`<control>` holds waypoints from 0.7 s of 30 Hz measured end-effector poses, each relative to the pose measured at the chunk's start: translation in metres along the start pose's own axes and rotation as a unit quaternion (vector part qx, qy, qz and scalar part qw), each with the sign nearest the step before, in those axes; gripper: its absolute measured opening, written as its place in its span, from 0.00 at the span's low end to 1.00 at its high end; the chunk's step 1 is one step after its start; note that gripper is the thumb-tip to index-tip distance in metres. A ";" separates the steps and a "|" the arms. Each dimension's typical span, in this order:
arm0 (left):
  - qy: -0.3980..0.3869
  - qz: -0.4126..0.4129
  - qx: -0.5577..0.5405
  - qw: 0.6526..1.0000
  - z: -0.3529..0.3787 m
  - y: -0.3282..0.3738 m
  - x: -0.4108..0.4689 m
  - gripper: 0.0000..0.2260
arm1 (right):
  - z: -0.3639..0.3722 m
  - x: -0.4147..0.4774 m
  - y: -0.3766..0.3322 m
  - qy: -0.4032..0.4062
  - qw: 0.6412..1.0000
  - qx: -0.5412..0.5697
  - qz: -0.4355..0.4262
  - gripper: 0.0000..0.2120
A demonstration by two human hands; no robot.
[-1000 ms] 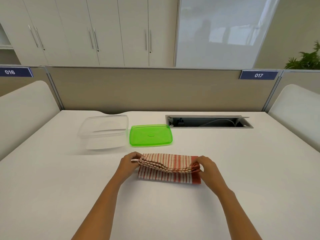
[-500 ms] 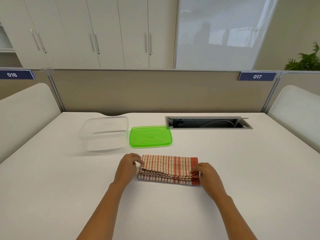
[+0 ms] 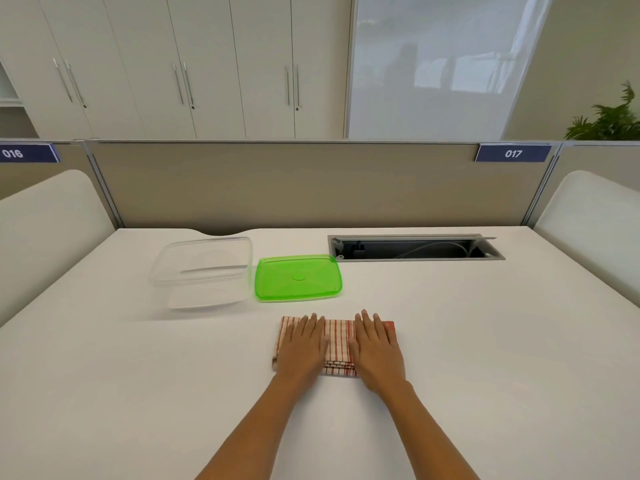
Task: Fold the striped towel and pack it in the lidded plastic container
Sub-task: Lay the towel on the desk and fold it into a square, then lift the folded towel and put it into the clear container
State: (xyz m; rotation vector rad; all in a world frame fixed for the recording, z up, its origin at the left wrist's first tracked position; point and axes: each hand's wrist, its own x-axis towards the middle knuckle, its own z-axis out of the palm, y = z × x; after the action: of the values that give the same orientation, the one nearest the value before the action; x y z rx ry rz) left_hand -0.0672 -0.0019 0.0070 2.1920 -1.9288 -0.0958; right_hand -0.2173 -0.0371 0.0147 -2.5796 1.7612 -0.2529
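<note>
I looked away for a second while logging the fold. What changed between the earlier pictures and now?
Both hands let go of the striped towel's ends, which they had pinched. The left hand and right hand now lie flat on it, pressing the fold down. The clear container and green lid stayed put.

A white tabletop (image 3: 450, 341) holds a folded striped towel (image 3: 337, 344), with the left hand (image 3: 304, 344) and right hand (image 3: 375, 348) pressed flat on it, fingers outstretched. Farther away sit a green lid (image 3: 298, 277) and, just to its left, an open clear container (image 3: 204, 271).
</note>
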 end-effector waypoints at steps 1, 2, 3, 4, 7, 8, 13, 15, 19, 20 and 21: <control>0.000 -0.006 0.004 1.000 0.003 -0.003 -0.002 0.29 | 0.002 -0.001 0.001 -0.003 1.000 -0.005 0.002 0.24; -0.001 -0.015 0.017 1.000 0.003 -0.004 -0.005 0.30 | 0.006 0.000 0.003 0.001 1.000 0.001 0.010 0.24; 0.012 -0.024 0.030 0.999 0.001 -0.006 -0.008 0.29 | 0.005 -0.002 0.004 -0.003 1.000 0.010 0.025 0.24; 0.028 -0.032 0.032 0.999 0.001 -0.009 -0.009 0.26 | 0.003 -0.005 0.005 -0.006 0.999 0.019 0.045 0.25; 0.034 -0.074 -0.001 0.997 -0.003 -0.016 -0.015 0.22 | 0.005 -0.007 0.009 0.015 0.996 0.038 0.079 0.33; 0.044 -0.099 -0.023 0.994 -0.007 -0.018 -0.020 0.22 | 0.007 -0.007 0.010 0.005 0.995 0.048 0.092 0.34; 0.070 -0.193 -0.076 0.976 -0.004 -0.026 -0.020 0.24 | 0.002 -0.009 0.009 0.037 0.967 0.135 0.213 0.30; 0.071 -0.212 -0.052 0.973 -0.009 -0.026 -0.018 0.23 | -0.004 -0.009 0.012 0.035 0.958 0.145 0.246 0.32; -0.005 -0.276 -0.092 0.957 -0.023 -0.024 -0.006 0.20 | -0.013 -0.001 0.019 -0.022 0.929 0.218 0.298 0.27; -0.028 -0.293 -0.121 0.948 -0.027 -0.024 -0.001 0.21 | -0.014 0.002 0.020 -0.039 0.918 0.247 0.308 0.26; -0.054 -0.302 -0.149 0.940 -0.030 -0.025 0.003 0.21 | -0.014 0.005 0.022 -0.057 0.910 0.271 0.309 0.24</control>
State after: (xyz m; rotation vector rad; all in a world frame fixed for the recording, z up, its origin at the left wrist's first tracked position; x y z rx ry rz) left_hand -0.0370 0.0012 0.0318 2.5055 -1.1151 -0.5726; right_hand -0.2378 -0.0490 0.0275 -1.5495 1.9894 -0.4747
